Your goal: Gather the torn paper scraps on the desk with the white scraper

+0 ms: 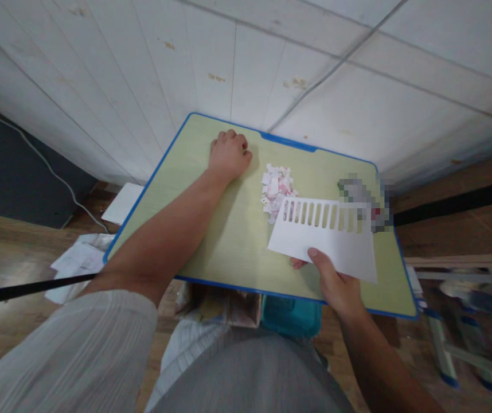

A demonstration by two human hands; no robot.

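My right hand (338, 287) grips a white sheet of card (310, 238) by its near edge, thumb on top and fingers beneath. A row of several long slots is cut along the card's far side. The card is held above the table and overlaps the near end of a pile of small torn or cut paper pieces (278, 183), white with some pink. To the left of the pile, my left hand (229, 154) rests on the tabletop near the back edge. Its fingers are curled in, and nothing shows in them.
The table (224, 241) has a pale yellow-green top and a blue rim, against a white panelled wall (211, 51). A pixelated object (360, 195) lies at the right. Below the near edge is a teal bin (291, 315). Papers (80, 261) lie on the floor at left.
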